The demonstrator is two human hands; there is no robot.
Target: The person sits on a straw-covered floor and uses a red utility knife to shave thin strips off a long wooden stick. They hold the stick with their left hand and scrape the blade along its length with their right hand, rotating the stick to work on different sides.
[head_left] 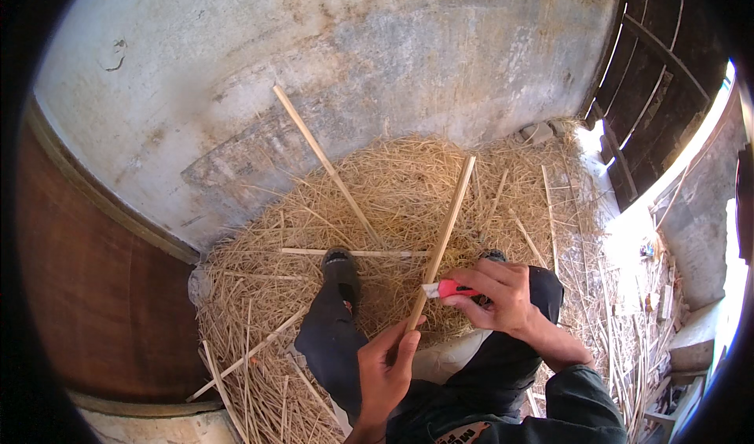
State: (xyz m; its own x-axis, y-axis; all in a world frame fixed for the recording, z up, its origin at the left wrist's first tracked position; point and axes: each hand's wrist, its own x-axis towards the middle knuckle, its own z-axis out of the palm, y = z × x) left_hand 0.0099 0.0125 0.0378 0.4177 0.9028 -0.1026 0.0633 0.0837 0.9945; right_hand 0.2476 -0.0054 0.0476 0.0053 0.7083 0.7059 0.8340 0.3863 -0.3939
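My left hand (387,365) is closed round the lower end of a pale wooden strip (451,222), which slants up and away to the right. In my right hand (499,296) is a utility knife (454,288) with a red handle. Its blade end points left and lies against the strip, a little above my left hand. Whether the edge has bitten into the wood is too small to make out. My right fingers and thumb are wrapped round the handle and cover part of it.
Straw-like shavings (400,173) cover the floor around my legs. One long strip (318,149) leans against the stained wall (440,67); another strip (353,252) lies beyond my shoe (340,271). A brown panel (102,279) stands left, a dark slatted door (660,75) right.
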